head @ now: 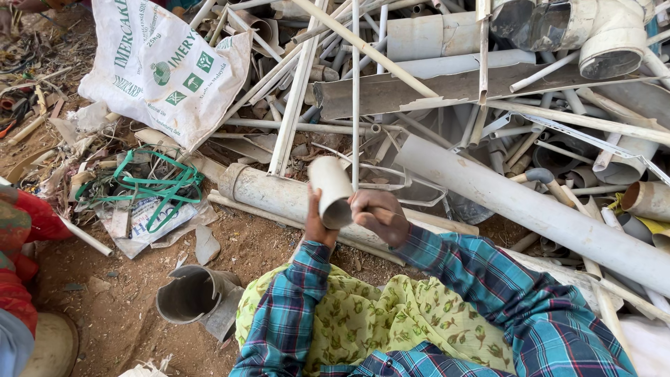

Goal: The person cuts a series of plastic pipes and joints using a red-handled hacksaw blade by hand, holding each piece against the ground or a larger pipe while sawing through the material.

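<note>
Two hands raised at centre: left hand (317, 225) wrapped around short cream pipe piece (331, 190), held tilted, open end toward camera; right hand (377, 215) curled at 3 o'clock, touching its rim. Scrap pipe pile (488, 105) at 12 o'clock.

Head camera looks steeply down, close over the pipe scrap heap (447, 126).

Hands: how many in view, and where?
2. Left hand grips the short pale pipe piece from behind; right hand is closed beside its lower end. Others may be hidden off-frame.
</note>
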